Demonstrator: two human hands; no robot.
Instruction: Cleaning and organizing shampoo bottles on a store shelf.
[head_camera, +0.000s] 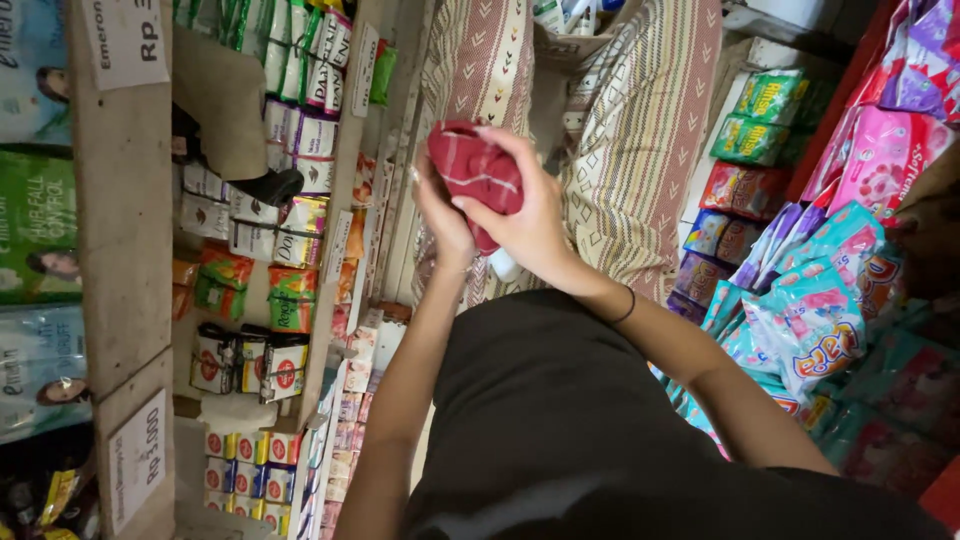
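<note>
Cloth (478, 172) in frame centre is grasped by my right hand (525, 225); left hand (440, 215) supports it; loose grip could drop it

On the left shelf small sachet packs (300, 130) hang in rows, white with purple and green. Below them stand orange-green packets (292, 297) and black-red-white packs (247, 357). White paper price labels (137, 462) are fixed on the wooden post. At right lie pink and turquoise soft packages (815, 320), and green ones (765, 115) above.
</note>
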